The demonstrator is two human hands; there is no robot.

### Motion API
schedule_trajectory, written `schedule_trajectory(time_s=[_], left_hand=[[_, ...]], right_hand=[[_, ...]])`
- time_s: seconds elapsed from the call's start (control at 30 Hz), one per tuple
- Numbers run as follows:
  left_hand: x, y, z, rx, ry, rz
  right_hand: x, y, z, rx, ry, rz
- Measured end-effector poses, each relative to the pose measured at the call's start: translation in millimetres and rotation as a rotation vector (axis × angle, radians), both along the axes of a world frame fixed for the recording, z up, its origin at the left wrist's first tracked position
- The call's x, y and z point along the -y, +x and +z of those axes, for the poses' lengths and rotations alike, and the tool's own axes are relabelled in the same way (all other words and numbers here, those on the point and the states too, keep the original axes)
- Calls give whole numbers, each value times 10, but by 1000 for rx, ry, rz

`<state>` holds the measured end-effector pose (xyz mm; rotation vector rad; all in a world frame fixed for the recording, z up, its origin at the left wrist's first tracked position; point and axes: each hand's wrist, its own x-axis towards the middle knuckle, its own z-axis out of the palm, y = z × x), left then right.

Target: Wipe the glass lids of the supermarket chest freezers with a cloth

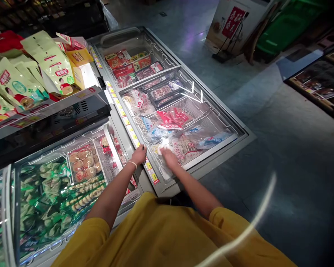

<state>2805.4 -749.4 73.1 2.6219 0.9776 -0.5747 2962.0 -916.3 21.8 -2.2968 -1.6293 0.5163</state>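
Observation:
My right hand presses a white cloth against the glass lid of a chest freezer, near its close left corner. The cloth looks crumpled, and my fingers are closed over it. Farther left, my left hand is curled on the freezer's grey edge, beside a strip of price labels. Beneath the glass lie bagged frozen foods, among them a red-and-clear packet and dark trays of sliced meat. Some bags under the cloth are hidden by my hand and by glare.
A second freezer with green packets and a bag of round buns stands at left. Above it, a shelf holds pale green pouches. At the back right are a green bin and a white box on grey floor.

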Motion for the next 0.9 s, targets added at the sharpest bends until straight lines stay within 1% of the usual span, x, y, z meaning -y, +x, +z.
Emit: schedule_trajectory(time_s=[0.07,0.1,0.13,0.17,0.2,0.27,0.3,0.33,0.37,0.4,0.43,0.5,0.53,0.57,0.6,0.63,0.67,0.73,0.77,0.8,0.83,0.87,0.9], left_hand=[[2,-10,-12,1,7,-19],[4,-15,-21,5,12,-28],[6,-19,-29,12,15,-36],[7,-23,-38,21,15,-40],[9,-26,-47,33,11,-42],[9,-29,-59,56,2,-45],[8,-29,-63,64,1,-49],[7,-28,-64,65,2,-57],[6,-26,-63,57,6,-68],[5,-22,-60,43,10,-81],[6,-18,-57,29,14,-93],[13,-8,-50,7,21,-110],[21,-3,-49,4,23,-114],[31,3,-51,9,26,-112],[44,9,-57,20,29,-107],[59,15,-66,32,33,-103],[74,23,-78,43,35,-100],[104,42,-110,66,37,-101],[116,54,-128,76,33,-106],[126,68,-148,87,25,-113],[134,84,-167,99,11,-121],[141,101,-187,109,-5,-127],[147,117,-205,117,-19,-133]], right_hand=[[-76,331,62,25,-5,-173],[-107,400,82,35,-12,-244],[-124,376,90,37,-23,-285],[-121,260,84,31,-34,-290],[-99,73,66,20,-43,-267],[-12,-360,8,-10,-15,-119],[37,-523,-18,-13,10,-47],[77,-607,-33,-19,27,16],[99,-598,-31,-20,29,42],[100,-502,-12,-18,15,28],[80,-342,22,-11,-9,-21],[-2,24,105,16,-57,-182],[-41,153,137,27,-71,-258],[-63,204,152,31,-78,-314],[-58,168,147,27,-78,-344],[-22,48,121,21,-69,-344],[43,-135,78,13,-56,-324],[216,-559,-31,20,-1,-234],[291,-729,-77,26,19,-212],[338,-833,-106,29,33,-189],[347,-856,-110,28,33,-179],[316,-796,-87,25,21,-185],[248,-667,-41,22,1,-204]])
